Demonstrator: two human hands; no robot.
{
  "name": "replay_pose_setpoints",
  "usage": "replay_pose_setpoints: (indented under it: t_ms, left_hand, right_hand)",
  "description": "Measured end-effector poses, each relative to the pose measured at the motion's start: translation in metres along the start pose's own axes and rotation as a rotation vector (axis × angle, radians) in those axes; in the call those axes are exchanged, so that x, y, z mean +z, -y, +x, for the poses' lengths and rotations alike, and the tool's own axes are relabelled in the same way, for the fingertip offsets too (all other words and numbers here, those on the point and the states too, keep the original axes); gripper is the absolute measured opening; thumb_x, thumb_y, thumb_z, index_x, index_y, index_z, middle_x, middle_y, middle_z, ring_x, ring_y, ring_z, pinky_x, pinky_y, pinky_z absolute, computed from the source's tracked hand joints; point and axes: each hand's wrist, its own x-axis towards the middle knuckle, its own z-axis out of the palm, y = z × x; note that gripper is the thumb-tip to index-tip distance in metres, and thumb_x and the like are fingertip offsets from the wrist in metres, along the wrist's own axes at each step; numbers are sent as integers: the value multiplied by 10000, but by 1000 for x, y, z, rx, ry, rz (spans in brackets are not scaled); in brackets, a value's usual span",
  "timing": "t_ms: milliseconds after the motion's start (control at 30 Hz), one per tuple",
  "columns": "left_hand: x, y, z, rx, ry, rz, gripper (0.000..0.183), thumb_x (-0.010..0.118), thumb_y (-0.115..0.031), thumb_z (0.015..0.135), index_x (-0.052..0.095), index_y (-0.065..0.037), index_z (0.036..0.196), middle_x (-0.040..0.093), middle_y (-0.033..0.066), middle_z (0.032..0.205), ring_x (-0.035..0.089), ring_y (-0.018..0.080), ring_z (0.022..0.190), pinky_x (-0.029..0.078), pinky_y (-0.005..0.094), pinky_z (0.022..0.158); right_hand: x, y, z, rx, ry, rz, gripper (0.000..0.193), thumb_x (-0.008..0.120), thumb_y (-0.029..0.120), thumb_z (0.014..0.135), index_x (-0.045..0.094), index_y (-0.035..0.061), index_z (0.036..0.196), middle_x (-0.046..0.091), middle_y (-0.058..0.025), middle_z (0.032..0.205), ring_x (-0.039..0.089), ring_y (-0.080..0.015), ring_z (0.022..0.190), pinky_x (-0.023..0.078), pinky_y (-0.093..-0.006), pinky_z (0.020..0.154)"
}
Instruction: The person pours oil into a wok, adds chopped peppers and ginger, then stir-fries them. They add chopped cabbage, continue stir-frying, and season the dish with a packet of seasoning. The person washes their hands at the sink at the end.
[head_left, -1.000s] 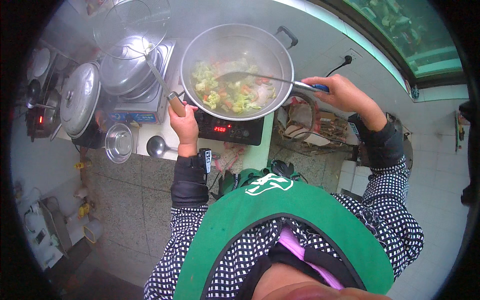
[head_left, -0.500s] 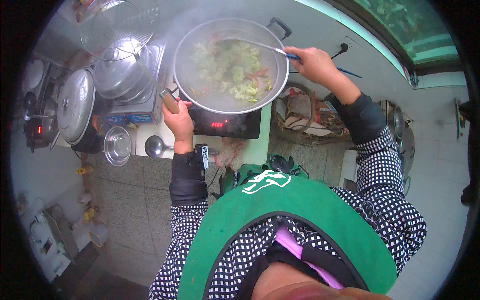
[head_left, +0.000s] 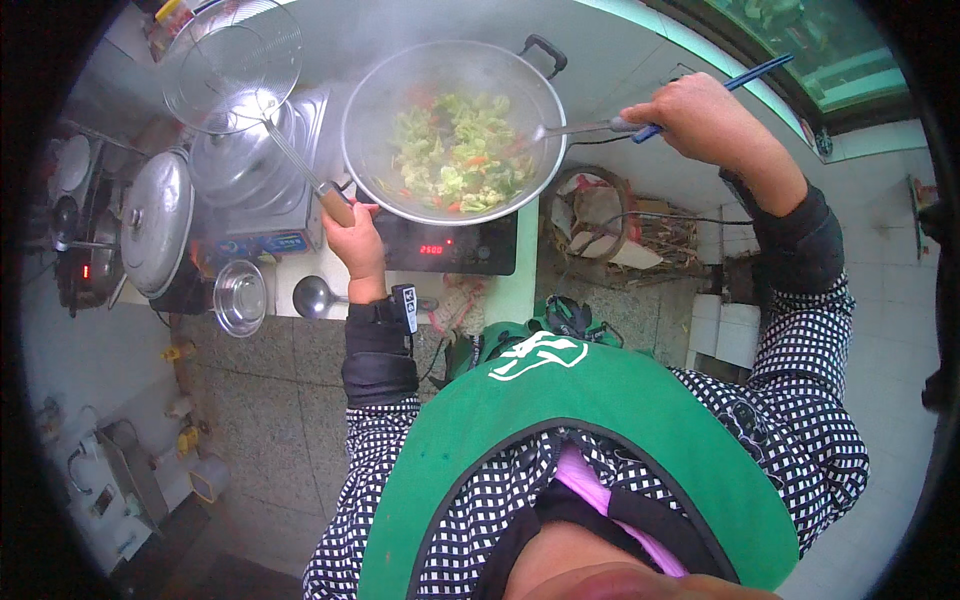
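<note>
My left hand [head_left: 354, 243] is closed round the wooden handle of a wire mesh strainer [head_left: 235, 70], held up over a lidded pan at the left. My right hand [head_left: 690, 118] is closed on a metal spatula [head_left: 585, 128]; its head reaches over the right rim into the wok, where I cannot make out its shape. A slim dark-blue stick [head_left: 758, 72], perhaps chopsticks, is in the same grip and points to the far right. Pale green vegetables with orange-red pieces [head_left: 462, 150] lie steaming in the wide wok [head_left: 372, 110], which stands on a black induction cooker [head_left: 480, 245].
A ladle [head_left: 315, 297] and a steel bowl [head_left: 240, 298] sit at the counter's front edge. Left of the wok are a lidded pan [head_left: 240, 165] on a stove and a large lidded pot [head_left: 158, 225]. A basket [head_left: 590, 210] stands right of the counter.
My right hand has moved right, drawing the spatula from the far side of the food to the wok's right rim. The blue stick has swung upward. My left hand and strainer have hardly moved.
</note>
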Motion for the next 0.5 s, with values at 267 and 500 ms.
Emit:
replay_pose_setpoints:
  t_ms: [267,500]
  left_hand:
    - [-1,5,6,27,8,-102,250,518,38,834,444,48,1073,542,99,942,639,198,736,537,310,708]
    - [-6,8,10,5,13,-10,290,512,30,851,426,60,1126,542,120,1043,642,214,879,507,294,786]
  right_hand:
    - [45,54,51,107,-42,218,321,561,112,783,647,208,1077,648,-109,754,642,-310,746,519,-402,635]
    - [97,50,63,495,-231,721,308,569,230,823,607,238,1128,667,-119,880,640,-337,793,518,-438,690]
